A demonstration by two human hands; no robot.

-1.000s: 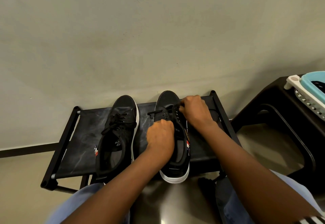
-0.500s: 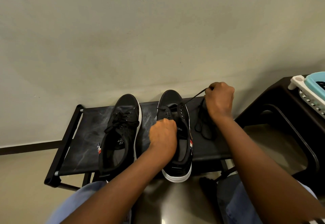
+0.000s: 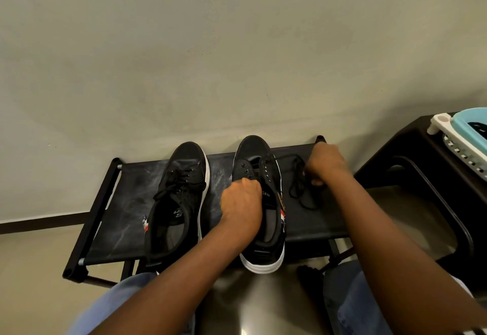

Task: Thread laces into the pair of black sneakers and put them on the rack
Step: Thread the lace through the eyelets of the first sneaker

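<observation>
Two black sneakers with white soles stand side by side on a low black rack (image 3: 123, 203), toes to the wall. The left sneaker (image 3: 179, 197) has its lace threaded. My left hand (image 3: 241, 203) grips the tongue area of the right sneaker (image 3: 253, 155), whose upper eyelets show bare. A black lace (image 3: 299, 184) runs from an eyelet of that shoe to the right and lies in loops on the rack. My right hand (image 3: 325, 162) pinches this lace just right of the shoe.
A beige wall rises right behind the rack. A dark stool or side table (image 3: 411, 166) stands to the right, carrying a white and turquoise basket (image 3: 463, 137). My knees in blue jeans sit below the rack's front edge.
My right hand pulled the lace out to the upper right, then came back down toward the rack; the lace now hangs slack in loops. My left hand stayed on the right sneaker.
</observation>
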